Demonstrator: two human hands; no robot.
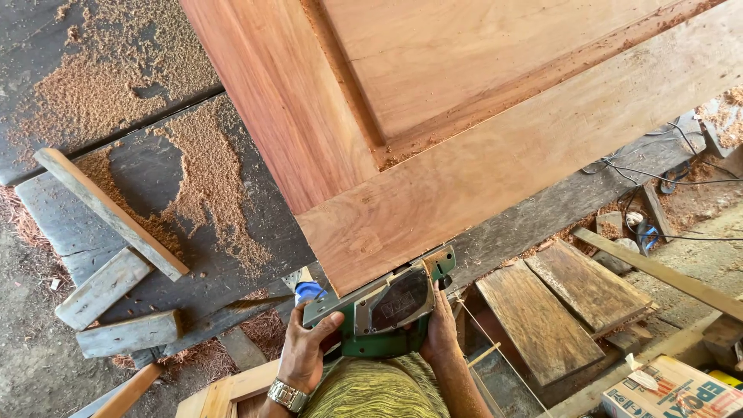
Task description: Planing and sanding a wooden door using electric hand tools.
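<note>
At the near edge of the wooden door (433, 155), which lies flat on the dark workbench (193, 224), a green electric planer (383, 310) is pressed sideways against the door's end. Both hands clasp it: the left hand (303, 350) wraps its front part, the right hand (441, 329) holds its rear, so the tool stays steady along the edge. The planer has a green body with a grey metal side cover. Sawdust (201, 186) covers the workbench's left part.
</note>
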